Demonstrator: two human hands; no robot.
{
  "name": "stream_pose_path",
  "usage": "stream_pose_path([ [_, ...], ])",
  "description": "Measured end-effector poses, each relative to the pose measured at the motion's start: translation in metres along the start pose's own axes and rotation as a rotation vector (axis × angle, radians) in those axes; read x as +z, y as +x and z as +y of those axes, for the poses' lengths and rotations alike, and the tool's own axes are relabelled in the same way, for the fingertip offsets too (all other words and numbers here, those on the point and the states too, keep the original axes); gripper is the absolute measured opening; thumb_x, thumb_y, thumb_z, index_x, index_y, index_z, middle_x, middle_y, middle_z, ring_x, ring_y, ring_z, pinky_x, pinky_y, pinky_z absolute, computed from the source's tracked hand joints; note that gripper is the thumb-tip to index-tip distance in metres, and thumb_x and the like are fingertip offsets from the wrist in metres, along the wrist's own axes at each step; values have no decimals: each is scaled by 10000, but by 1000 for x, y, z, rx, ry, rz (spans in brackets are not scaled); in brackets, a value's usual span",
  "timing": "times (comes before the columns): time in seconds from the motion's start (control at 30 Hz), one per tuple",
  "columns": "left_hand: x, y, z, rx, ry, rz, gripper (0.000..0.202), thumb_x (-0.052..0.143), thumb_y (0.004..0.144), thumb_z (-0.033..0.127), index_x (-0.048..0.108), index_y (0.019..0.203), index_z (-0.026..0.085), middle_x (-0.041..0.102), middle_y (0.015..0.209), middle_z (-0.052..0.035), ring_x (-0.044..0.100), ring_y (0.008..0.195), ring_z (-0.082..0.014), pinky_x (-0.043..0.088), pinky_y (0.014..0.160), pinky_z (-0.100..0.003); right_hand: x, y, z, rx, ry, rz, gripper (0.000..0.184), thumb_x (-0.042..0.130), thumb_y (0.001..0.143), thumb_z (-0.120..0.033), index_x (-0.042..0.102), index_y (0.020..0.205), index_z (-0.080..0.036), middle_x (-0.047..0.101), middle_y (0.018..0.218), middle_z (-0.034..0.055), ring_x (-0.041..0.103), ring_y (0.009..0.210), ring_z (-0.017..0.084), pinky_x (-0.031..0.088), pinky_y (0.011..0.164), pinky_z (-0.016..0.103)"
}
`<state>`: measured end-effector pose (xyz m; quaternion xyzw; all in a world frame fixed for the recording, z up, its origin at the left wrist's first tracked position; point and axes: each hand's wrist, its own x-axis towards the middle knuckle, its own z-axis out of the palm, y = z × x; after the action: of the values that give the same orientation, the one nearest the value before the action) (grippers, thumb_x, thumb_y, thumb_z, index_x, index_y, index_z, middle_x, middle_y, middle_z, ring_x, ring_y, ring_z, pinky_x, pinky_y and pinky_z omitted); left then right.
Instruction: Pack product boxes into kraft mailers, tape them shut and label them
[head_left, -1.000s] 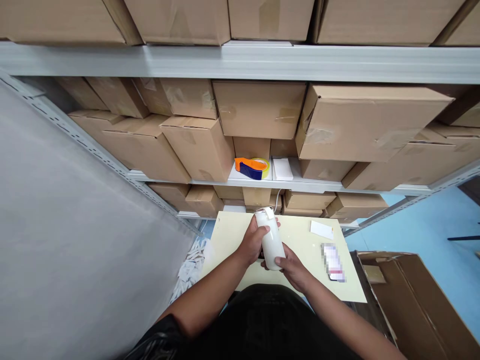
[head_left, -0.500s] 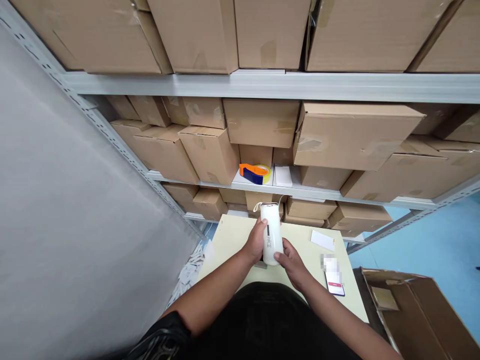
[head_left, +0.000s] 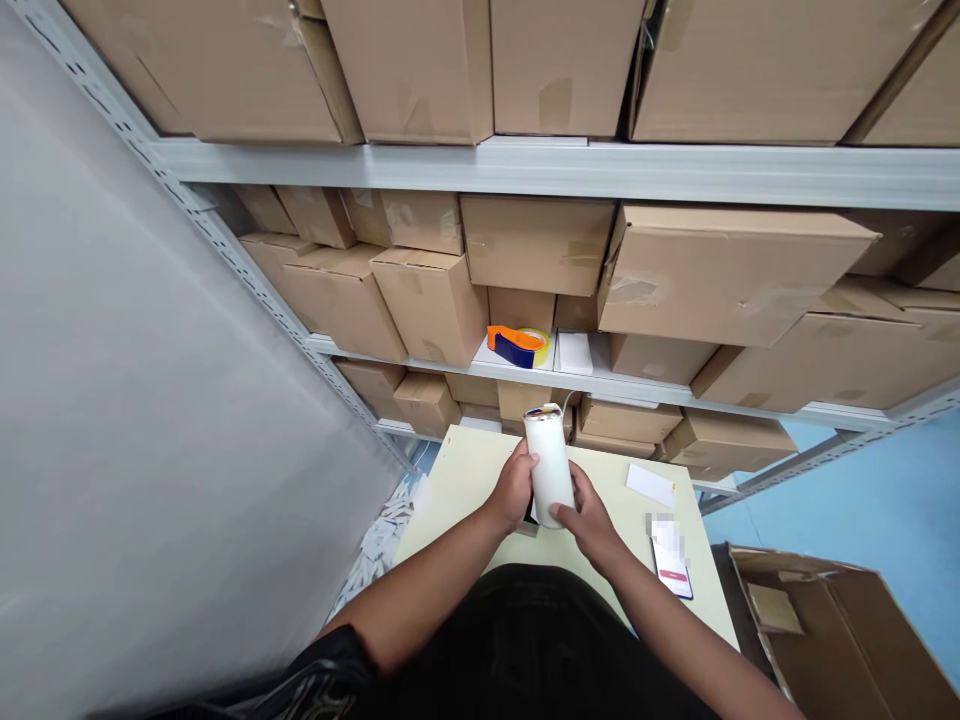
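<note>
Both hands grip a white cylindrical bottle (head_left: 550, 468) above the table (head_left: 465, 480). It is upright with a slight tilt, and its shiny top faces away from me. My left hand (head_left: 513, 486) is closed around its left side. From the right, my right hand (head_left: 586, 515) clasps the lower part, thumb on the near face. The side of the bottle turned to me is plain white. Below my left hand a small dark and grey thing (head_left: 529, 527) lies partly hidden on the table.
A phone (head_left: 671, 565) and a white card or slip (head_left: 651, 485) lie on the table's right side. Behind stand shelves (head_left: 525, 172) of cardboard boxes, with a tape dispenser (head_left: 516, 346) on one. An open carton (head_left: 840, 620) is at the right, paper scraps (head_left: 379, 540) at the left.
The bottle has been turned in my hands: the lettering and the strap loop that showed before are out of sight. The view has shifted slightly.
</note>
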<state>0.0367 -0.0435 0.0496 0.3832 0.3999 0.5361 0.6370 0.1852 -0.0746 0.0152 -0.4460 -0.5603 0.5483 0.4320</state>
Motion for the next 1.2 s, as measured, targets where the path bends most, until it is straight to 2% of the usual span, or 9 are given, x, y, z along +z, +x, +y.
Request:
stream_pose_path([
  [0.2, -7, -6, 9, 55, 163, 20, 595, 779, 787, 500, 542, 1242, 199, 682, 1077, -65, 636, 961, -232, 509, 835, -340, 8, 0, 1, 8, -187, 142, 809, 836, 683, -412, 481, 1393, -257, 618, 1354, 108, 622, 1170, 320, 538, 966, 467],
  [0.4, -21, -3, 20, 90, 160, -96, 567, 668, 840, 446, 520, 1342, 229, 687, 1174, -77, 638, 1025, -247, 502, 893, -367, 17, 2, -4, 66, 179, -89, 588, 724, 785, -450, 571, 1313, -239, 708, 1192, 79, 654, 1116, 314, 540, 936, 441],
  [0.5, -25, -5, 23, 104, 220, -134, 600, 679, 846, 461, 493, 1365, 226, 683, 1142, -73, 635, 979, -238, 505, 848, -350, 22, 3, 1, 38, 111, -3, 603, 806, 721, -423, 568, 1245, -244, 699, 1167, 74, 659, 1056, 295, 541, 910, 422],
  [0.6, -29, -5, 21, 116, 338, -36, 575, 751, 823, 481, 539, 1283, 209, 680, 1082, -67, 626, 959, -234, 498, 838, -341, 24, 2, 7, 42, -57, 121, 633, 859, 692, -449, 541, 1201, -247, 683, 1143, 72, 650, 1001, 282, 547, 858, 412],
  [0.7, -32, -4, 18, 76, 321, -12, 520, 762, 823, 511, 575, 1194, 198, 683, 1044, -62, 632, 947, -237, 503, 817, -338, 24, 3, 8, 72, -127, 116, 669, 858, 690, -513, 533, 1206, -239, 685, 1105, 70, 651, 962, 287, 553, 798, 400],
  [0.9, -38, 0, 12, 81, 305, -48, 538, 813, 780, 505, 609, 1160, 185, 701, 1023, -64, 648, 929, -235, 508, 794, -321, 21, 15, 2, 19, -6, -66, 702, 761, 806, -560, 531, 1387, -241, 684, 1272, 84, 648, 1122, 303, 528, 950, 432],
  [1.03, -53, 1, 21, 97, 362, -53, 554, 834, 759, 467, 633, 1193, 188, 724, 1086, -86, 666, 1010, -275, 513, 879, -359, 7, 26, 3, 31, 33, 15, 583, 677, 855, -621, 635, 1294, -238, 700, 1278, 102, 640, 1162, 306, 489, 1035, 476],
  [1.1, -59, 0, 28, 87, 431, -89, 566, 841, 750, 446, 650, 1222, 198, 730, 1135, -95, 664, 1052, -298, 509, 917, -385, -1, 31, -4, -6, 29, 65, 653, 656, 852, -666, 611, 1353, -250, 664, 1355, 114, 624, 1192, 307, 492, 1036, 483],
  [1.2, -58, -3, 36, 91, 502, -195, 584, 859, 730, 401, 677, 1258, 231, 723, 1223, -91, 644, 1128, -324, 492, 982, -416, -6, 42, -24, -75, -30, 3, 836, 728, 803, -658, 491, 1502, -267, 570, 1487, 119, 586, 1266, 314, 496, 1041, 477],
])
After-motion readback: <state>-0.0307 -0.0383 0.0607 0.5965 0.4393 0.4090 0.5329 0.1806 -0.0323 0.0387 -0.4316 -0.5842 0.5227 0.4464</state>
